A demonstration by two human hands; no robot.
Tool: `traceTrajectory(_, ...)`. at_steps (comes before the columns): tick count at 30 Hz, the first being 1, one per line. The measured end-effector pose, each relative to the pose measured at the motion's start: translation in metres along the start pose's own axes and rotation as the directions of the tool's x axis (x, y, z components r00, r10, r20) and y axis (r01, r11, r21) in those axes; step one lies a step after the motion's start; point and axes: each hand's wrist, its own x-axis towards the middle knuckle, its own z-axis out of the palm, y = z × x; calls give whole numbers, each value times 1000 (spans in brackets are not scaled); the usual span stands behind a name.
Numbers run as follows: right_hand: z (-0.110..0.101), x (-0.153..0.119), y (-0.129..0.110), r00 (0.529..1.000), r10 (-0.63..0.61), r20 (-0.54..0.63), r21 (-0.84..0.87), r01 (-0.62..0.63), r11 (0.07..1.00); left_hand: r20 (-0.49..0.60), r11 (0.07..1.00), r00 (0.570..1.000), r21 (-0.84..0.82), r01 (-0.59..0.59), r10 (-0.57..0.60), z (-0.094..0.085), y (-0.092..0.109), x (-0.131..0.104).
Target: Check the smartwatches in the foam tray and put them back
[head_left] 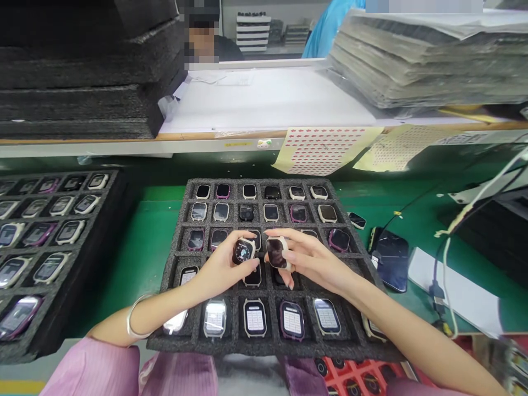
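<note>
My left hand (237, 261) is closed around a smartwatch (243, 251) without a strap, its round watch face lit. Close beside it, my right hand (303, 256) grips another strapless smartwatch (275, 253) with a pale case and a dark screen. Both watches are held above a black foam tray (177, 242) divided into square pockets. Many pockets hold watch bodies with silver, black or purple cases. Along the near row the screens are lit white, such as on the purple watch (292, 320). My hands and forearms cover some of the middle pockets.
A second foam tray (39, 319) of watches lies at the left. At the right are a phone (390, 258), a loose watch (357, 220) and cables (447, 275). Above runs a shelf (264, 104) with black foam stacks (78, 82) and bagged sheets (396, 60). Someone sits behind it.
</note>
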Motion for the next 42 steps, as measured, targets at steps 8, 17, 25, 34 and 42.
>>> traceTrajectory(8, 1, 0, 2, 998, -12, -70, -32, 10, 999, 24, 999, 999, 22, 37, -38, 2, 1, -1)
traceTrajectory(17, 3, -1, 3, 999, -34, -39, 3, 34, 999, 62, 988, 998, 149, -36, 27, -1, 5, -4)
traceTrajectory(25, 6, -5, 3, 1000, -27, 5, -48, 27, 998, 79, 991, 997, 126, -36, 26, -1, 6, -4)
traceTrajectory(34, 1, -4, 5, 999, -32, 16, -122, 34, 992, 86, 985, 996, 163, -49, 36, -2, 5, -4)
traceTrajectory(42, 1, -4, 6, 1000, -22, -13, -91, 21, 996, 88, 984, 995, 168, -52, 37, -2, 5, -3)
